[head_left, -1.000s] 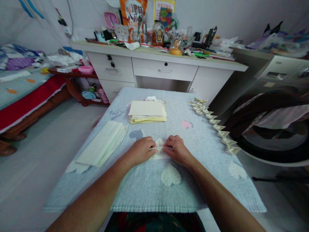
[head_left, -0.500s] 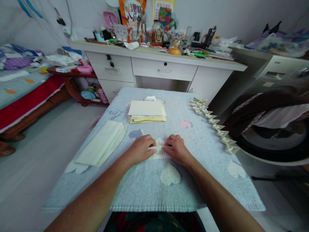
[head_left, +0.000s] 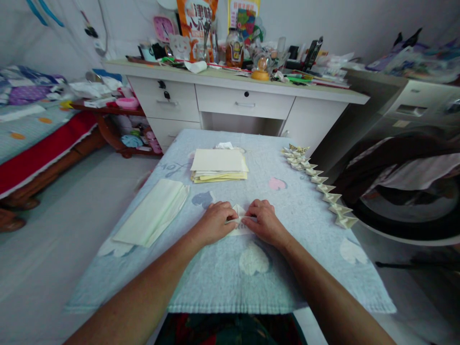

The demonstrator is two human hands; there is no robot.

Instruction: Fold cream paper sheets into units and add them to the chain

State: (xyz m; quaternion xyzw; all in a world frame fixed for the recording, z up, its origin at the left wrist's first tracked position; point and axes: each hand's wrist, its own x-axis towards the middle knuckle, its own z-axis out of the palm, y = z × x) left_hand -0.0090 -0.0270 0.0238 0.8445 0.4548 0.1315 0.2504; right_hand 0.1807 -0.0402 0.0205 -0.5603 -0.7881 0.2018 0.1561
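Observation:
A small folded sheet of paper [head_left: 238, 229] with a pointed top and faint print lies on the cloth-covered table between my hands. My left hand [head_left: 217, 221] is closed on its left side, thumb and fingers pinching the fold. On the right side, my right hand [head_left: 263, 222] pinches the same paper. The fingers cover both ends of it. A stack of cream paper sheets [head_left: 219, 160] lies farther back, and a larger pale green folded bundle of paper [head_left: 149, 213] lies left of my left hand. To the right runs a row of several folded paper pieces [head_left: 326, 189].
The light blue cloth [head_left: 215, 282] has a heart pattern and covers the table. Behind stands a white desk [head_left: 247, 103] crowded with jars, bags and small items. A washing machine [head_left: 402, 158] is at the right, a bed [head_left: 43, 134] at the left.
My left hand has shifted slightly right along the paper, with its thumb closer to my right thumb. The right hand has hardly moved.

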